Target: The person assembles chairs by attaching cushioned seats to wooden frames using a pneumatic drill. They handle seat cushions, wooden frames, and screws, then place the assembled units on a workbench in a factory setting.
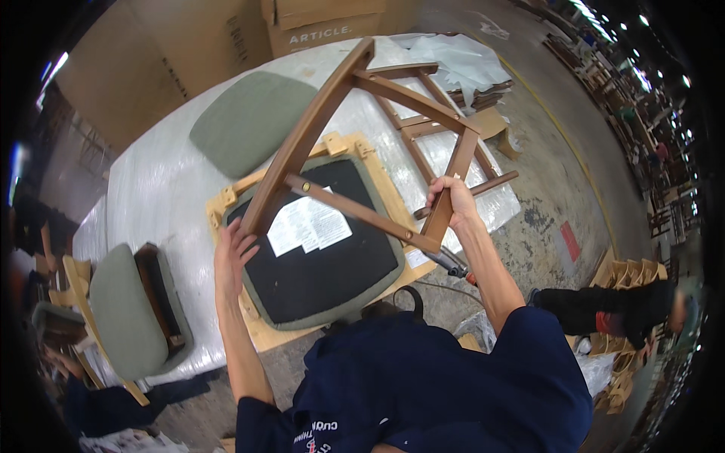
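Observation:
A brown wooden chair frame is held tilted above the table. My right hand is wrapped round one of its legs on the right. At the lower left end of the long rail, my left hand has its fingers spread beside the wood; I cannot tell whether they touch it. Below the frame, an upturned seat pad with a black underside and green-grey edge lies in a light wooden jig. White paper sheets rest on the pad, partly hidden by a crossbar.
Another brown frame lies behind on the plastic-covered table. A green-grey cushion sits at the back, and more seat pads stand left. Beside the jig is a power tool. A person bends over at right.

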`<action>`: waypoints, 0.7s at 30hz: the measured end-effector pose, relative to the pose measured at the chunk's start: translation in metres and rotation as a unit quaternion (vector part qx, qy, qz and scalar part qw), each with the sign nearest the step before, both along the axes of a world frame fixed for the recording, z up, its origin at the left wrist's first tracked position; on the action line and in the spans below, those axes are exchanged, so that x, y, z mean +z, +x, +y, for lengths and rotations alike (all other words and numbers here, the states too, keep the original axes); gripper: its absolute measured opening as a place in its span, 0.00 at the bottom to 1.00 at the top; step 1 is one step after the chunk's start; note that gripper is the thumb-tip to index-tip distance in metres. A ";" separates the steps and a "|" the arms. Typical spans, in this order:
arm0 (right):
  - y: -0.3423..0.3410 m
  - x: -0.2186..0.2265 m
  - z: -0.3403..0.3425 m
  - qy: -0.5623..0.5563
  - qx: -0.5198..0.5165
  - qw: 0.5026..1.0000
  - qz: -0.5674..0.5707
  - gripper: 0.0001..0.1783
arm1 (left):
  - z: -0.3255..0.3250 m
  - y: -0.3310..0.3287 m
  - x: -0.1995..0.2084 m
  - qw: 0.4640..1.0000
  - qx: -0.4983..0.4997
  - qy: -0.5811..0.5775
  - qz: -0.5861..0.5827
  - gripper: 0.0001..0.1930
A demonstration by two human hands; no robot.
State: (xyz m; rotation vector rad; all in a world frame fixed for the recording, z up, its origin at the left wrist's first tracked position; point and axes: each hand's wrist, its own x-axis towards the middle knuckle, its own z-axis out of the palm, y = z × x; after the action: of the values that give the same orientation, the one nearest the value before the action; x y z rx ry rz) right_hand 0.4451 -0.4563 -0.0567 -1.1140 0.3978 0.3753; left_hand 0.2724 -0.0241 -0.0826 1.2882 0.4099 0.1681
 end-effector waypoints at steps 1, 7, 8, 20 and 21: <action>-0.015 -0.002 0.014 -0.003 0.018 1.000 0.011 0.07 | 0.003 0.003 0.004 0.999 -0.036 -0.038 -0.008 0.42; -0.066 -0.023 0.066 -0.119 0.138 0.983 0.012 0.09 | -0.001 -0.040 -0.026 0.981 -0.154 -0.047 0.106 0.37; -0.070 -0.029 0.071 -0.144 0.139 0.980 0.005 0.08 | -0.004 -0.047 -0.039 0.984 -0.135 -0.015 0.115 0.36; -0.165 -0.133 0.111 -0.054 -0.008 0.995 0.088 0.10 | 0.027 0.023 -0.068 0.833 -0.114 0.523 0.142 0.21; -0.176 -0.140 0.119 -0.043 -0.024 0.994 0.100 0.10 | 0.030 0.040 -0.068 0.815 -0.113 0.558 0.103 0.21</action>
State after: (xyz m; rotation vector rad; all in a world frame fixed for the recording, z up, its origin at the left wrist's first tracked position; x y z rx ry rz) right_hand 0.2690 -0.3371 -0.1964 -1.1513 0.6222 0.4325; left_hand 0.3125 0.0062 -0.1502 2.5302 0.3307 0.0523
